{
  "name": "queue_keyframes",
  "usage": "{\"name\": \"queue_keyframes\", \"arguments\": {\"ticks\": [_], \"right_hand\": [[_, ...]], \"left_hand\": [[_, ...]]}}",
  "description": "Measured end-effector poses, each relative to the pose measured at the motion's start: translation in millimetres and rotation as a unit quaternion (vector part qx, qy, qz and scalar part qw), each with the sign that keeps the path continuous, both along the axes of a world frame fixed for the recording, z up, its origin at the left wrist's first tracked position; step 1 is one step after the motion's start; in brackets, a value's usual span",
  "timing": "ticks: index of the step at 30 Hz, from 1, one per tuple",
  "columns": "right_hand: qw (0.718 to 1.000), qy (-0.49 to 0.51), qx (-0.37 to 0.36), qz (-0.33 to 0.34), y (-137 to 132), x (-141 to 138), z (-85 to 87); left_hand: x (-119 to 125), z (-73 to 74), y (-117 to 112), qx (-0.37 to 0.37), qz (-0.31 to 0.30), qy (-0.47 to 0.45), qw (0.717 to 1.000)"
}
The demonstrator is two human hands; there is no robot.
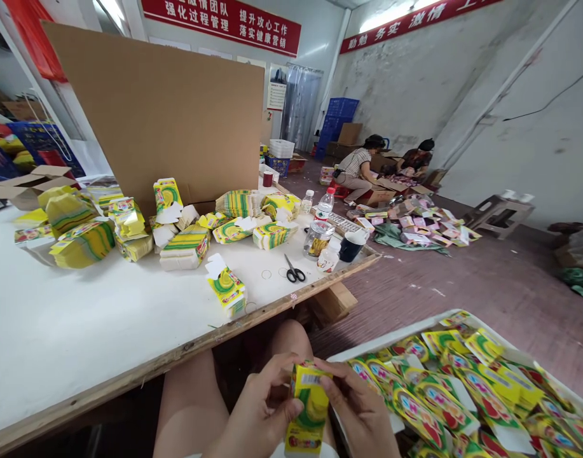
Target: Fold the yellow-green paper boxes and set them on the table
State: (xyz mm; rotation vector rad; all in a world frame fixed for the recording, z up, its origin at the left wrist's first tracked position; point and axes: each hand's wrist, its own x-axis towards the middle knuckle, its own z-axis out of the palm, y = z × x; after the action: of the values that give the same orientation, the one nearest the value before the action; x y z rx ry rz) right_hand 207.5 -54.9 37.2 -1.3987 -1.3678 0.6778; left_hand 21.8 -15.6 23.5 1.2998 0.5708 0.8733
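Note:
A small yellow and green printed carton (306, 407) stands upright over my lap at the bottom of the view. My left hand (261, 416) grips its left side, fingers curled round it. My right hand (362, 413) pinches its upper right edge with thumb and fingers. Just to my right, a white tray (367, 343) holds several folded cartons of the same print (463, 394). One more stack of flat cartons (228, 290) lies near the front edge of the white table (81, 331).
Piles of flat cartons (186, 245), scissors (295, 271), a glass jar (316, 238), a dark cup (352, 245) and bottles lie on the table. A big cardboard sheet (167, 108) stands behind them. Two people (360, 168) sit on the floor at the back among boxes.

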Motion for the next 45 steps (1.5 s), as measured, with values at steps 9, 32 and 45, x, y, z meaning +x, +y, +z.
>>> {"name": "queue_keyframes", "arguments": {"ticks": [9,32,45], "right_hand": [[0.943,-0.272,-0.045,-0.185,-27,87,-2.6],[0.995,-0.017,-0.082,-0.054,9,-9,-20.2],[0.986,0.135,-0.097,-0.008,12,-24,-18.0]], "left_hand": [[-32,-3.6,77,0.326,0.287,0.319,0.842],[-81,-54.2,115,0.35,0.359,0.429,0.752],[-73,-12.5,66,0.418,0.423,0.276,0.755]]}}
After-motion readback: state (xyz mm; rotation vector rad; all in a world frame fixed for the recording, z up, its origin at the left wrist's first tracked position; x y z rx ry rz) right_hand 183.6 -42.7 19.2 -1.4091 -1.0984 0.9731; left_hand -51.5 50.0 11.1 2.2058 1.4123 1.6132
